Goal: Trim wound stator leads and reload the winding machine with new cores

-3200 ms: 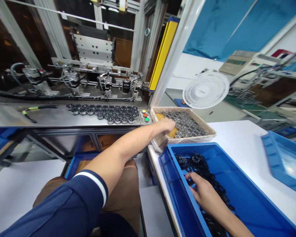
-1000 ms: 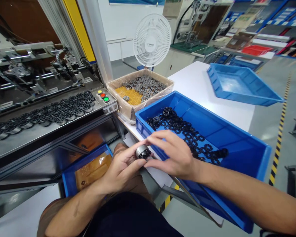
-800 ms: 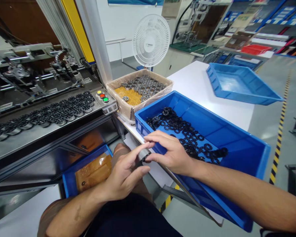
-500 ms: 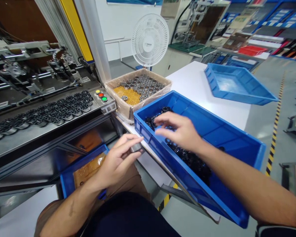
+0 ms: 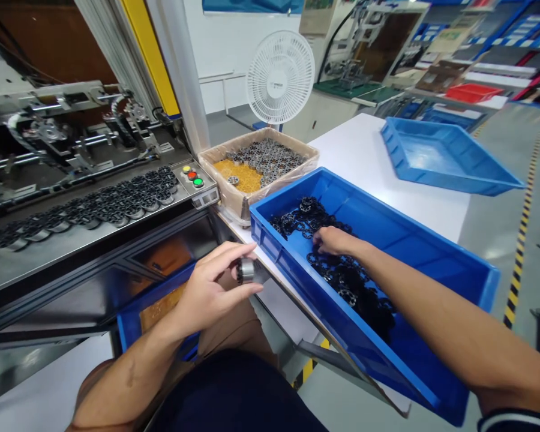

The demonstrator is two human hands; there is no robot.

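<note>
**Hazards**

1. The bin (image 5: 292, 264) sits along the near edge of the table (image 5: 364, 150). The right forearm crosses its near wall. Weight on that wall may shift the bin toward the edge.
2. The rings (image 5: 351, 288) lie in a tangled heap on the bin floor. A lift from the heap may drag several interlocked rings at once, or drop one outside the bin.
3. The right hand (image 5: 333, 240) rests fingers-down on the heap. The fingertips are hidden among the rings, so it cannot be told whether they pinch one.
4. The left hand (image 5: 204, 294) grasps the core (image 5: 246, 270) between the thumb and the fingertips only. The core is off the table, just beside its edge and above the lap. The head is turned toward the bin, so a light pinch may slip and the core may fall.

**Appearance of the core**

The core is a short metal cylinder, bright grey on its side. Its end face is dark and appears slotted, but finer detail is too small to tell. It lies on its side in the grip, with one end toward the bin.
</note>
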